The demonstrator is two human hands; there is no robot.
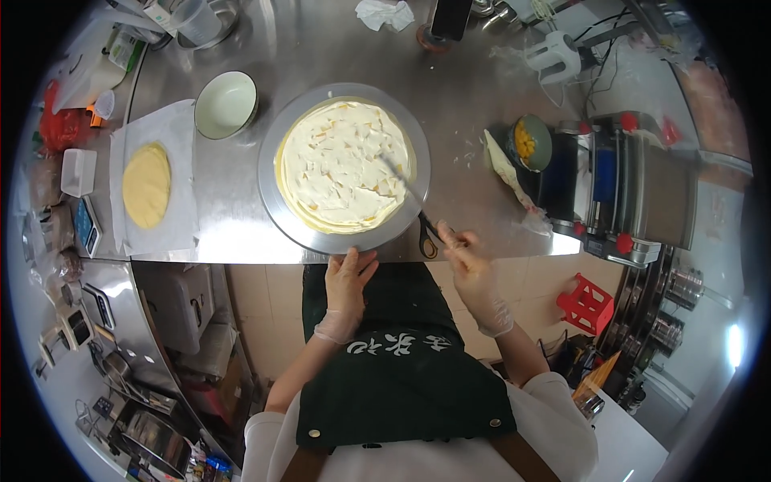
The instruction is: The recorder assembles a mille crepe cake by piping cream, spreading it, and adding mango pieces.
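A round layered crepe cake (pixel 341 165) lies on a metal turntable (pixel 277 213), its top spread with white cream that partly covers yellow fruit pieces. My right hand (pixel 470 269), in a clear glove, grips the dark handle of an offset spatula (pixel 396 170). The spatula's blade reaches over the right part of the cake and is slightly blurred. At the turntable's near rim is my gloved left hand (pixel 348 283), fingers stretched out and apart, the tips at the edge. Black scissor handles (pixel 429 243) show beside the turntable, near my right hand.
Left of the turntable are a pale bowl (pixel 226 105) and yellow crepes (pixel 147 185) on white paper (pixel 183 210). To the right lie a piping bag (pixel 507 173) and a bowl (pixel 543 149) of diced yellow fruit. A black-and-silver machine (pixel 614 185) stands beyond them.
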